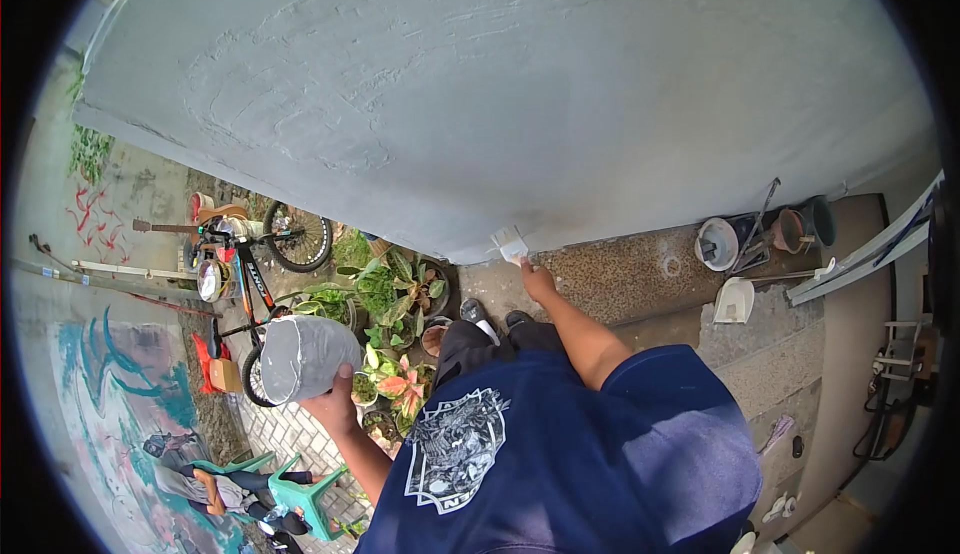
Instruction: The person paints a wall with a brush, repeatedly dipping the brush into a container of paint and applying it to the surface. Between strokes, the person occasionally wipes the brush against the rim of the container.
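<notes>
My right hand (pixel 538 280) is closed round the handle of a wide, flat paintbrush (pixel 512 245). Its pale bristles are right at the lower part of a grey-painted wall (pixel 500 104), which has rough, raised patches on its surface. Out to the left, my left hand (pixel 337 405) grips a round tub (pixel 312 357) smeared with grey paint. The fingers of that hand are partly hidden by the tub.
Potted plants (pixel 385 299) stand beside my feet, with a bicycle (pixel 255 299) and a guitar (pixel 165 227) further left. A person (pixel 235 494) sits near a green plastic stool (pixel 305 499). Buckets (pixel 717 243) and a white dustpan (pixel 735 301) lie along the wall at right.
</notes>
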{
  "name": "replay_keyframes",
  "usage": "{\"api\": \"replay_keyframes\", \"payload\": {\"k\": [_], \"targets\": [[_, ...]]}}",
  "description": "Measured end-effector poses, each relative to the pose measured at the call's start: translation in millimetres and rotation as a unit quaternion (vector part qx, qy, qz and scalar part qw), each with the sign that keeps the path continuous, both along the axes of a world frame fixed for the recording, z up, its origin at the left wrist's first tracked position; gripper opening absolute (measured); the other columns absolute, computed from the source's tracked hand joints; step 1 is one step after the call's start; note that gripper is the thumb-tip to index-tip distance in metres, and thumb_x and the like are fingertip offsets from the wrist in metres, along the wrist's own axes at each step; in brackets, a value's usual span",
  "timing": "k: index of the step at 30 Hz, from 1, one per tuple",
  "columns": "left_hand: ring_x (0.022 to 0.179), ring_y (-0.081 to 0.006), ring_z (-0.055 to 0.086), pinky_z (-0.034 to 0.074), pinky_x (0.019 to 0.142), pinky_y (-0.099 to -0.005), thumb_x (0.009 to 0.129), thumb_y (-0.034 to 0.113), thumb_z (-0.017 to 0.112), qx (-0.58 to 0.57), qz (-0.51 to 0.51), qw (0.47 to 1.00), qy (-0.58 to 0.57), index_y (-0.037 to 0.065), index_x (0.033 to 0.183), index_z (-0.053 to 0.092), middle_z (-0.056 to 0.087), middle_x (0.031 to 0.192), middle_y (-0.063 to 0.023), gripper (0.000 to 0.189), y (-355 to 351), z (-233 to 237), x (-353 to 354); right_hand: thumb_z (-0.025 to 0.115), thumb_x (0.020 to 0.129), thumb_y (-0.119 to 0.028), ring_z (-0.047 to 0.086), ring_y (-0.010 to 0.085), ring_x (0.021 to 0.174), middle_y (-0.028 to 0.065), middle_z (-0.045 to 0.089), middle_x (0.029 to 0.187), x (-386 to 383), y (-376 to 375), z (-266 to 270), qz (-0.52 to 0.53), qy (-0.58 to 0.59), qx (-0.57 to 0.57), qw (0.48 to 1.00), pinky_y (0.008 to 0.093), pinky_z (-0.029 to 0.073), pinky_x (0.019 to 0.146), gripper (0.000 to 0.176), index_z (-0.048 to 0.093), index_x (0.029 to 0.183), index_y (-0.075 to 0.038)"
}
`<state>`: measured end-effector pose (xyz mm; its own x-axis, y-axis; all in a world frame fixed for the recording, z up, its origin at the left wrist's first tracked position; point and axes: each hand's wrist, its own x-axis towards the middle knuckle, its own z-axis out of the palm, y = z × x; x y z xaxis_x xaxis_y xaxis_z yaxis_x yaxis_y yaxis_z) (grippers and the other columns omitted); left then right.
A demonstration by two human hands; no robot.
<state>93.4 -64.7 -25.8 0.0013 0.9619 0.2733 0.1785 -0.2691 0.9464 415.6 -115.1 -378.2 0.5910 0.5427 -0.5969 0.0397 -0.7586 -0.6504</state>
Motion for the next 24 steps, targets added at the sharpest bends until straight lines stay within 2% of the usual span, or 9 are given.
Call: {"api": "replay_keyframes", "payload": {"k": [3,5,6,8,11,17,20,23,24], "targets": [[0.117,-0.0297,0.050,0.039,0.102,-0.0415,0.067,0.013,0.082,-0.020,-0.009,1.000,-0.013,-0.002,0.138,0.027,0.047,0.130,-0.0176,0.091,4,4,5,0.039,0.092,-0.057,0.061,0.0427,0.097,0.0294,0.065,0.095,20,47,17,-0.090,0.008,0.087,0.992,0.0464,0.047,0.085,0.069,0.067,0.094,0.006],[0.115,-0.0294,0.051,0.040,0.101,-0.0412,0.067,0.015,0.082,0.027,-0.022,0.999,0.027,-0.002,0.137,0.029,0.048,0.129,-0.0170,0.090,6,4,0,0.043,0.091,-0.059,0.065,0.0374,0.070,0.0225,0.066,0.077,19,45,-10,-0.075,0.024,0.111,0.991,0.0435,0.049,0.065,0.070,0.064,0.096,0.008],[0.115,-0.0294,0.051,0.040,0.101,-0.0412,0.067,0.015,0.082,0.027,-0.027,0.999,0.029,-0.002,0.137,0.029,0.048,0.129,-0.0170,0.090,6,7,3,0.043,0.091,-0.059,0.065,0.0374,0.070,0.0225,0.066,0.077,11,35,-34,-0.081,0.025,0.110,0.990,0.0435,0.049,0.065,0.070,0.064,0.096,0.008],[0.109,-0.0278,0.057,0.045,0.096,-0.0394,0.067,0.013,0.081,0.030,-0.017,0.999,-0.016,-0.006,0.132,0.035,0.055,0.121,-0.0195,0.083,7,13,14,0.045,0.091,-0.058,0.060,0.0301,0.053,0.0152,0.063,0.065,0,10,-80,-0.092,0.011,0.040,0.995,0.0408,0.046,0.051,0.065,0.064,0.085,0.005],[0.108,-0.0279,0.057,0.045,0.095,-0.0391,0.067,0.013,0.081,0.037,-0.014,0.999,-0.005,-0.006,0.132,0.035,0.055,0.121,-0.0196,0.082,12,9,8,0.046,0.091,-0.058,0.057,0.0259,0.047,0.0127,0.060,0.061,-8,-4,-81,-0.115,0.024,0.016,0.993,0.0386,0.044,0.046,0.063,0.062,0.078,0.002],[0.110,-0.0285,0.056,0.043,0.097,-0.0394,0.067,0.014,0.081,0.032,-0.008,0.999,0.022,-0.006,0.135,0.032,0.053,0.123,-0.0202,0.085,16,-1,-12,0.046,0.089,-0.061,0.057,0.0275,0.048,0.0153,0.059,0.061,15,53,-20,-0.095,0.055,0.141,0.984,0.0392,0.045,0.047,0.068,0.061,0.079,0.005],[0.112,-0.0289,0.054,0.042,0.098,-0.0397,0.067,0.018,0.082,0.019,0.000,1.000,-0.001,-0.006,0.135,0.032,0.050,0.126,-0.0207,0.088,14,-1,-8,0.045,0.089,-0.062,0.058,0.0293,0.049,0.0165,0.061,0.064,-8,21,-65,-0.104,0.006,0.052,0.993,0.0409,0.046,0.050,0.070,0.064,0.084,0.005],[0.112,-0.0293,0.054,0.042,0.098,-0.0399,0.066,0.018,0.083,0.014,0.018,1.000,0.006,-0.006,0.134,0.032,0.051,0.125,-0.0205,0.089,16,3,-14,0.044,0.089,-0.063,0.059,0.0303,0.050,0.0178,0.063,0.067,-23,-8,-62,-0.091,-0.015,0.033,0.995,0.0420,0.047,0.053,0.071,0.066,0.088,0.004],[0.116,-0.0297,0.050,0.039,0.101,-0.0413,0.066,0.017,0.083,0.003,0.000,1.000,-0.003,-0.002,0.138,0.026,0.046,0.130,-0.0186,0.094,16,3,-17,0.044,0.089,-0.063,0.059,0.0303,0.050,0.0178,0.063,0.067,-22,0,-55,-0.091,-0.014,0.033,0.995,0.0420,0.047,0.053,0.071,0.066,0.088,0.004]]}}
